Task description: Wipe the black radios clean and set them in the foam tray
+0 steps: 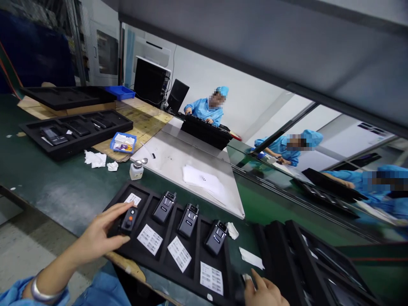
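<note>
A black foam tray (194,265) with several slots lies in front of me on the green bench. Three slots hold dark handheld devices (188,219) standing above white barcode labels (179,253). My left hand (100,236) rests on the tray's left end, fingers stretched out, touching a black device with an orange button (129,219). At the bottom edge my right hand (264,291) is curled beside the tray's right end, pinching a small white scrap (247,278).
A metal plate (191,170) with white paper lies beyond the tray, a small white bottle (136,169) at its corner. More black trays sit far left (76,129) and right (318,263). Crumpled wipes (95,159) and a blue bin (123,142) lie left. Co-workers in blue sit behind.
</note>
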`<state>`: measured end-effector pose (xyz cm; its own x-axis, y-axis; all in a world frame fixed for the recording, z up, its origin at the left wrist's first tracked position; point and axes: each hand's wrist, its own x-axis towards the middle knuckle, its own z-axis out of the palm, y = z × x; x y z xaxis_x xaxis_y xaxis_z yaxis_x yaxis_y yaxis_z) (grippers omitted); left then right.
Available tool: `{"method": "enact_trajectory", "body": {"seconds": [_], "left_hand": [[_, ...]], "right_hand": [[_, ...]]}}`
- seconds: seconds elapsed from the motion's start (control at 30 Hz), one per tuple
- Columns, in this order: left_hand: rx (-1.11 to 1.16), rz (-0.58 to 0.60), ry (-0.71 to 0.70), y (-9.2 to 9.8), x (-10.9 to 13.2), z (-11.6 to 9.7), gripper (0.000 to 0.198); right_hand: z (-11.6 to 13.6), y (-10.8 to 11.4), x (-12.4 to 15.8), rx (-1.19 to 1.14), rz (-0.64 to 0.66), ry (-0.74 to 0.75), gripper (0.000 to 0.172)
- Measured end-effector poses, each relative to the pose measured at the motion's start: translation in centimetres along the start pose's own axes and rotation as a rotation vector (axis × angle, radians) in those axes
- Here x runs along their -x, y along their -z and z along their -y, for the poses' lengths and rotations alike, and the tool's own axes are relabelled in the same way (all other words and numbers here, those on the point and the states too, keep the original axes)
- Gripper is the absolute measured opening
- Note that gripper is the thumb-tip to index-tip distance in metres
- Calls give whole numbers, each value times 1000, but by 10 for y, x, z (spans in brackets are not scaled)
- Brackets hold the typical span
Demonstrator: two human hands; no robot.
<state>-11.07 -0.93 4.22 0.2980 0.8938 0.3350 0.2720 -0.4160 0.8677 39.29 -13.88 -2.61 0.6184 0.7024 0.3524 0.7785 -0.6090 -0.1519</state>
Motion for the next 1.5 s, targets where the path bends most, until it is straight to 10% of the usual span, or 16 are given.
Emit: {"method": "enact_trajectory", "body": {"seconds": [0.2, 0.47, 0.67, 0.87, 1.03, 1.5], "left_hand": [[290, 169, 193, 24, -38, 28, 65], [658, 439, 319, 22, -63, 46, 80], [628, 366, 296, 22, -68, 62, 68], [410, -24, 310, 9, -35, 67, 60], [-238, -275, 129, -14, 11, 63, 47], [-768, -120, -107, -26, 20, 68, 69]], "right_hand": [[75, 17, -5, -436, 29, 286, 44], [283, 81, 9, -932, 477, 903, 32], [387, 76, 2, -883, 792, 1058, 21], [421, 26, -12, -906, 1006, 792, 10], [440, -10, -15, -838, 1175, 700, 17], [453, -30, -18, -773, 1149, 638, 16]]}}
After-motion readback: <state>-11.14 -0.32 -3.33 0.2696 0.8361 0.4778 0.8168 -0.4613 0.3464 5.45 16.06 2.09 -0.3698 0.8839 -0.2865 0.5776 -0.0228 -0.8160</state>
